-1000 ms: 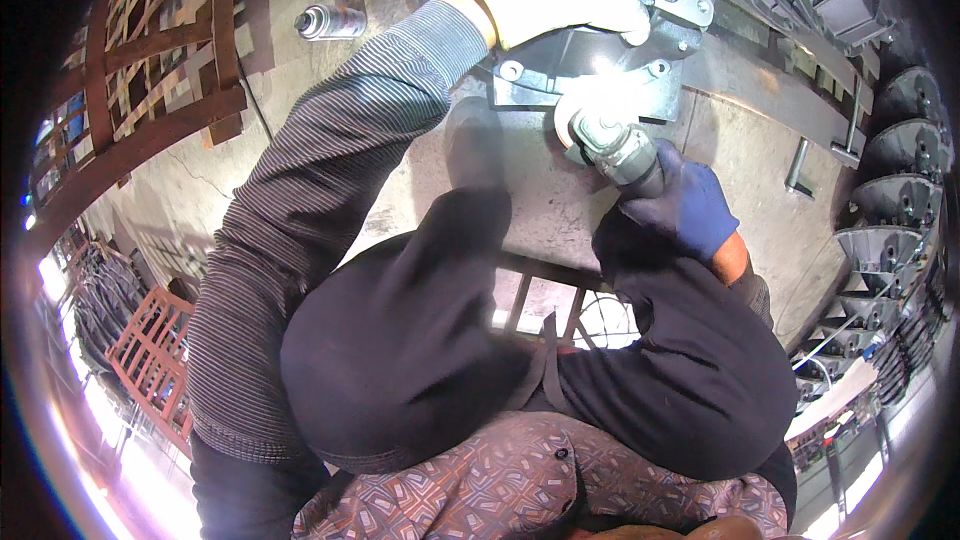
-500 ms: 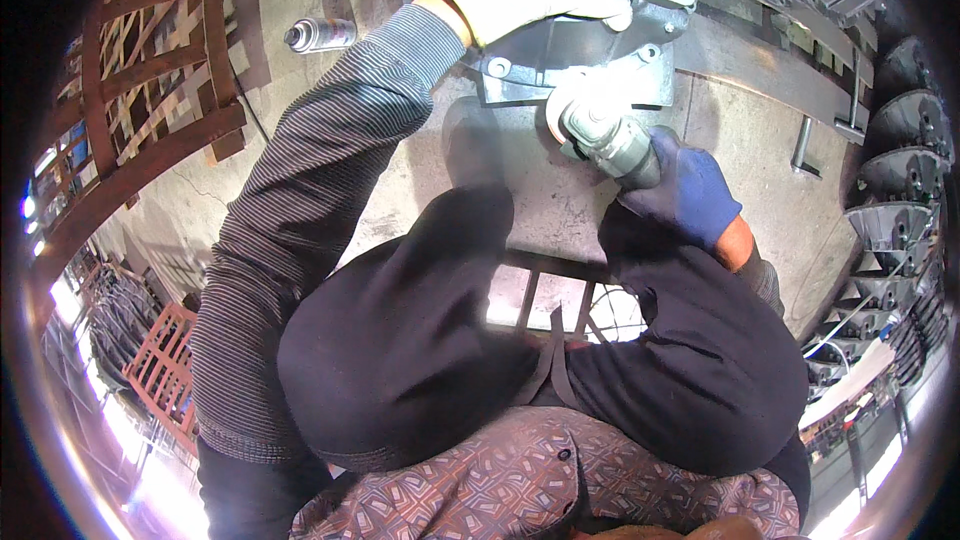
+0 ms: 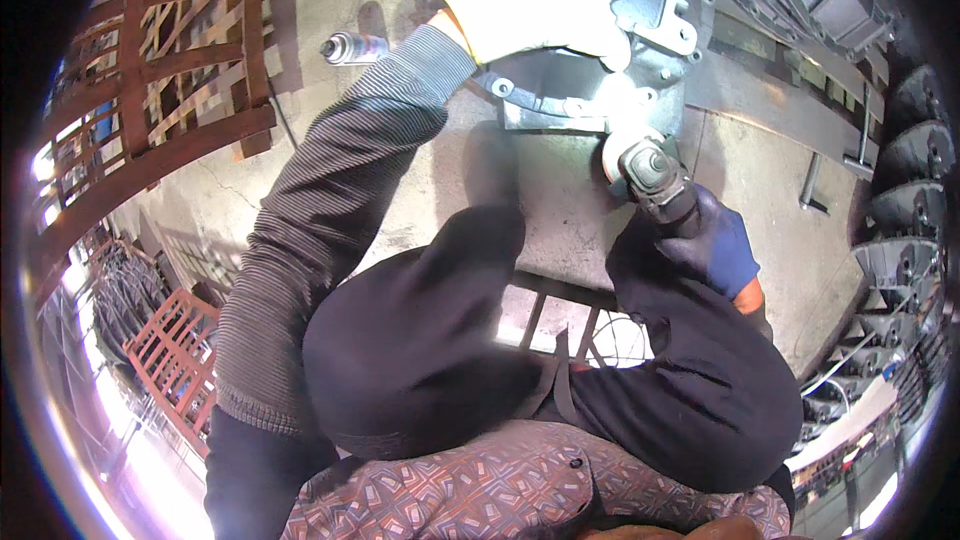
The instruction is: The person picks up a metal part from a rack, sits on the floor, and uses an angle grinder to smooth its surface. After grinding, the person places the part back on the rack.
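Head view: aerosol can (image 3: 358,48) on the concrete floor (image 3: 565,210), contents hidden; brown slatted frame (image 3: 133,60) at left, castings (image 3: 895,262) at right. Metal housing (image 3: 652,28) ahead, partly covered by the left hand (image 3: 530,5), whose finger grip cannot be told; right hand (image 3: 722,240), fingers wrapped around an angle grinder (image 3: 655,176) at the housing's near edge, contact lost in glare

Through the left head-worn fisheye I look steeply down over the brown-patterned cloth shirt (image 3: 450,480), nearest the lens, and black fabric trousers (image 3: 415,350), toward the blue-gloved right hand (image 3: 727,245) gripping a grey, round-headed power tool (image 3: 655,180). Left of that grip, the rust-brown slatted rack (image 3: 132,70) bows toward my view's rim.
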`<state>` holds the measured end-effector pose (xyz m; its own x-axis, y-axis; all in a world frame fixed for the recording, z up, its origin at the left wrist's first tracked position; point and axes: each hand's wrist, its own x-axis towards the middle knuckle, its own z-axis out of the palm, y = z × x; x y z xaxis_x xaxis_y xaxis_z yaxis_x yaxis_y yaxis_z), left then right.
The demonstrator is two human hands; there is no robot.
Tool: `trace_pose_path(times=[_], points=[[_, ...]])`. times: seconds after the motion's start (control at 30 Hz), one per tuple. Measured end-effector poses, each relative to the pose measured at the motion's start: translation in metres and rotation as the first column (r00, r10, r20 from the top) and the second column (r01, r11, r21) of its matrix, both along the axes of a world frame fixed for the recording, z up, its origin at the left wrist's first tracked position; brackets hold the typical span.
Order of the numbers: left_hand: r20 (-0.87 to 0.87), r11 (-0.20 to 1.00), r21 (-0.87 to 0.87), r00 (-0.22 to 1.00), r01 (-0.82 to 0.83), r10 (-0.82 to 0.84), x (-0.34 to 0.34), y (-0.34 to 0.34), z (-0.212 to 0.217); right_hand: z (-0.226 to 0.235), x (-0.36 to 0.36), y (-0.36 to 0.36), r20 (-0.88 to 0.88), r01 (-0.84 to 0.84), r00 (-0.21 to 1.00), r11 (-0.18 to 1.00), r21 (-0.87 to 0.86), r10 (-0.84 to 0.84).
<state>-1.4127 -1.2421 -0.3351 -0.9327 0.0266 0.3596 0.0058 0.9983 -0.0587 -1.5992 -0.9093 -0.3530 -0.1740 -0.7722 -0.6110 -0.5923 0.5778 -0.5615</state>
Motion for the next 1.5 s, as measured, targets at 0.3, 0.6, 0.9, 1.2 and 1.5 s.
trace_pose_path(times=[0.3, 0.6, 0.9, 1.2, 1.5], points=[[-0.09, 0.94, 0.255, 0.963, -0.226, 0.256, 0.032, 0.025, 0.013, 0.005, -0.01, 0.014, 0.05, 0.156, 0.986, 0.987, 0.044, -0.158], [0.001, 0.886, 0.421, 0.977, -0.193, 0.213, 0.1, 0.118, -0.06, 0.002, -0.014, 0.018, 0.127, 0.199, 0.972, 0.98, 0.013, -0.199], [0.08, 0.912, 0.342, 0.974, -0.227, 0.212, 0.087, 0.13, -0.058, -0.001, -0.016, 0.019, 0.066, 0.145, 0.987, 0.989, 0.009, -0.145], [0.514, 0.666, 0.625, 0.857, -0.407, 0.041, 0.105, 0.093, -0.03, -0.005, -0.017, 0.024, 0.027, 0.136, 0.99, 0.991, -0.015, -0.135], [-0.185, 0.856, 0.385, 0.88, -0.345, 0.438, -0.013, 0.035, 0.008, -0.013, -0.015, 0.015, 0.001, 0.14, 0.99, 0.989, -0.038, -0.14]])
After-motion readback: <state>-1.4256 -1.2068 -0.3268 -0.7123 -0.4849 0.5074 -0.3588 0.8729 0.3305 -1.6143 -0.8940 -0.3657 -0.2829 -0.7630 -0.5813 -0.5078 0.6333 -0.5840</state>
